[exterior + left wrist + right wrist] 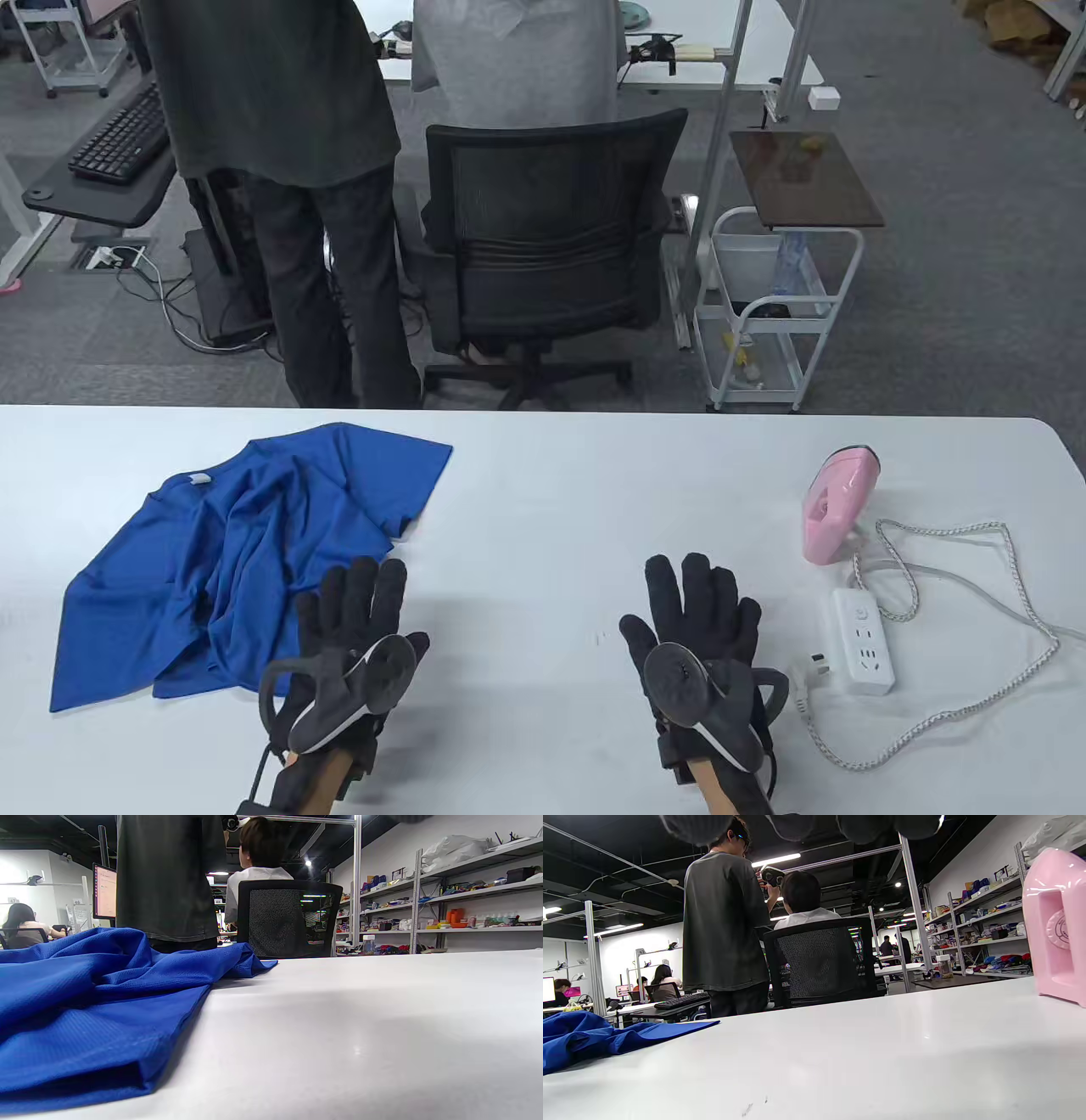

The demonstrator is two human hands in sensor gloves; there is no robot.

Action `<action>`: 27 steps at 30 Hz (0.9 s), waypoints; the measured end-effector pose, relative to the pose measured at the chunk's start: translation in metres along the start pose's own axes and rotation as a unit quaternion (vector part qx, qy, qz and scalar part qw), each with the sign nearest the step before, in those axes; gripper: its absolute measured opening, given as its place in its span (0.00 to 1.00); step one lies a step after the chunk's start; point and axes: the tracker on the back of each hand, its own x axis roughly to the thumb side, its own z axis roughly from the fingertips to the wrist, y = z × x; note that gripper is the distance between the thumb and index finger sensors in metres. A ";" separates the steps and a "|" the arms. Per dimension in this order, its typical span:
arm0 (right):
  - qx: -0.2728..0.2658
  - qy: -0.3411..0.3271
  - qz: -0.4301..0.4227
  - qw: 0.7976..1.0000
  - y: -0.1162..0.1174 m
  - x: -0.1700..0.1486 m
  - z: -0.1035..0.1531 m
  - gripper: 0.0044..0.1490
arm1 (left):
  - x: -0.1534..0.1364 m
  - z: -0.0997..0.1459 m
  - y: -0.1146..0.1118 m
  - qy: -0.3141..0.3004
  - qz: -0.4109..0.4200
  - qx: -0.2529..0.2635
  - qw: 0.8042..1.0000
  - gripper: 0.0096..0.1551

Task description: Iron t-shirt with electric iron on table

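Here, pink iron (pixel 836 504) standing upright, nose up, both hands (pixel 361 632) (pixel 700 632) flat, grip open.

Blue t-shirt (pixel 246 552): thin knit cloth, fine mesh-like weave, matt, rumpled. Table (pixel 551 509): smooth white top, faint sheen. Iron (pixel 836 505): glossy pink plastic. Power strip (pixel 863 641): smooth white plastic. Cord (pixel 950 611): braided fabric sheath, white-grey. Gloves on left hand (pixel 356 632) and right hand (pixel 691 632): black knit cloth, matt; trackers in matt dark plastic.
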 end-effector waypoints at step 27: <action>0.030 -0.028 0.096 0.995 -0.013 -0.001 -0.007 0.43 | 0.015 0.001 -0.003 -0.020 -0.045 0.001 0.999 0.52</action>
